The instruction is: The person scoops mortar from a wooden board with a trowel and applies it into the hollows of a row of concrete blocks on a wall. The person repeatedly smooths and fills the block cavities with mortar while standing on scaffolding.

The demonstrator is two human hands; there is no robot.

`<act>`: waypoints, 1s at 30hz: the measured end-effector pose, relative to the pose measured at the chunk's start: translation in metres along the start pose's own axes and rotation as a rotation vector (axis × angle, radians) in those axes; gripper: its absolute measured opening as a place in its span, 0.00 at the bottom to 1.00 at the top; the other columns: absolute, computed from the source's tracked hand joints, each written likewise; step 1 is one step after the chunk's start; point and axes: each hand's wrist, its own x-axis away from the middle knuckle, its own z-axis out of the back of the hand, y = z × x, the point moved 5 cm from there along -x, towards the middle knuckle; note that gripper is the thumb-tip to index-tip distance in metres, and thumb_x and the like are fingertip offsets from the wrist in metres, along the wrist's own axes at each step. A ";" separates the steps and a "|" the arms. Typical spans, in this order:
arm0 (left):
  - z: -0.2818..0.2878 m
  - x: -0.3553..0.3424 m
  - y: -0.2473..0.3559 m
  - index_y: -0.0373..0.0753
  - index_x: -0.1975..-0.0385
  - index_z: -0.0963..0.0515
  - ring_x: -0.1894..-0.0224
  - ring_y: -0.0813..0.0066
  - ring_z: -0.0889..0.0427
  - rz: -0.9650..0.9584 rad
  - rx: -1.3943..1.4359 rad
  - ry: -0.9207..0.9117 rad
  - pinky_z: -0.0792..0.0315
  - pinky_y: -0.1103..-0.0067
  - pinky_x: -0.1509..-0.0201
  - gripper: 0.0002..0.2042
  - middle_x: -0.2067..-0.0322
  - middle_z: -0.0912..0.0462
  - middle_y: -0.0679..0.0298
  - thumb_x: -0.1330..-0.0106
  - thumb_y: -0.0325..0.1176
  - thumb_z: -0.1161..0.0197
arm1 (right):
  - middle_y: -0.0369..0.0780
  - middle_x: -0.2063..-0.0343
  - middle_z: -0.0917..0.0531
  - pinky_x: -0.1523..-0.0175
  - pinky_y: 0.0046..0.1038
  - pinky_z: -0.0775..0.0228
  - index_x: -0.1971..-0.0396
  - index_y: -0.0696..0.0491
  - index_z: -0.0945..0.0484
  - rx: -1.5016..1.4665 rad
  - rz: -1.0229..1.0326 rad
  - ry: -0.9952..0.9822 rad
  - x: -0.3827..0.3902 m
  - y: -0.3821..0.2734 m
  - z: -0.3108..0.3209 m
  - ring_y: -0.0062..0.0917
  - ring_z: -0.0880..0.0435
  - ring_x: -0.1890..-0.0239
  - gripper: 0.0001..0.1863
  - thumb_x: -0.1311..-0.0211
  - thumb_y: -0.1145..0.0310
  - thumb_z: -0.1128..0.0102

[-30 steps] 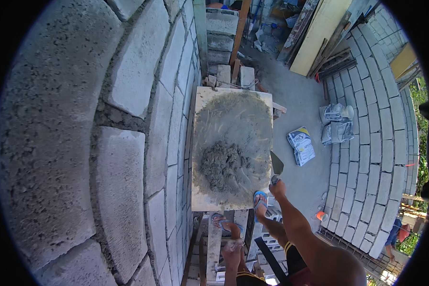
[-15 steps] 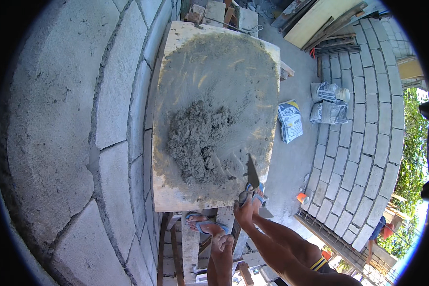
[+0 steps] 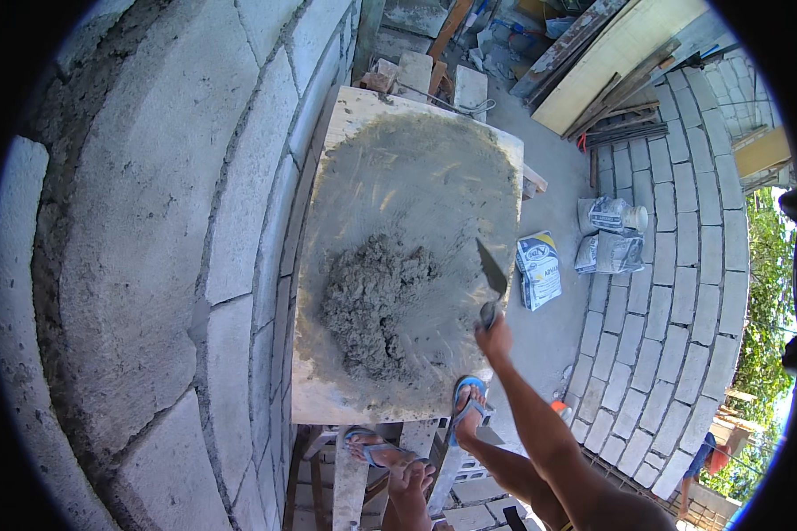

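In my right hand is a pointed trowel, its handle gripped in closed fingers and its blade pointing away over the right side of the mortar board. A lumpy grey mortar heap lies left of the trowel, with a thin wet smear spread around it. The blade looks apart from the heap; whether it touches the board I cannot tell. My left hand hangs below the board's near edge, above my left foot, fingers curled in with nothing visible in them.
A block wall rises close along the left. Printed bags lie on the floor at the right, before another block wall. Planks lean at the far right. My sandalled feet stand on the scaffold planks by the board's near edge.
My right hand has carried the trowel forward and slightly right over the board. My left hand sits a little lower. The view has shifted, and my right foot shows more fully.
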 end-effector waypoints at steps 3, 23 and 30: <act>0.000 -0.002 -0.010 0.29 0.45 0.28 0.59 0.69 0.16 0.005 0.002 -0.013 0.22 0.76 0.53 0.19 0.57 0.18 0.56 0.31 0.31 0.37 | 0.58 0.63 0.16 0.56 0.50 0.23 0.51 0.59 0.27 -0.028 0.161 0.060 -0.085 -0.028 -0.024 0.52 0.15 0.59 0.20 0.44 0.69 0.41; -0.023 0.002 -0.002 0.29 0.43 0.29 0.50 0.63 0.20 -0.259 -0.301 -0.051 0.26 0.69 0.46 0.22 0.50 0.20 0.52 0.31 0.36 0.37 | 0.48 0.66 0.14 0.57 0.41 0.19 0.55 0.56 0.23 0.628 1.199 -0.400 -0.080 -0.182 -0.065 0.42 0.13 0.60 0.21 0.52 0.68 0.32; -0.041 0.010 0.032 0.33 0.43 0.29 0.54 0.67 0.16 -0.077 -0.013 -0.076 0.25 0.74 0.50 0.20 0.53 0.18 0.55 0.29 0.37 0.39 | 0.46 0.59 0.19 0.61 0.44 0.20 0.40 0.55 0.33 0.612 1.089 -0.235 0.034 -0.028 0.004 0.43 0.13 0.65 0.34 0.51 0.71 0.33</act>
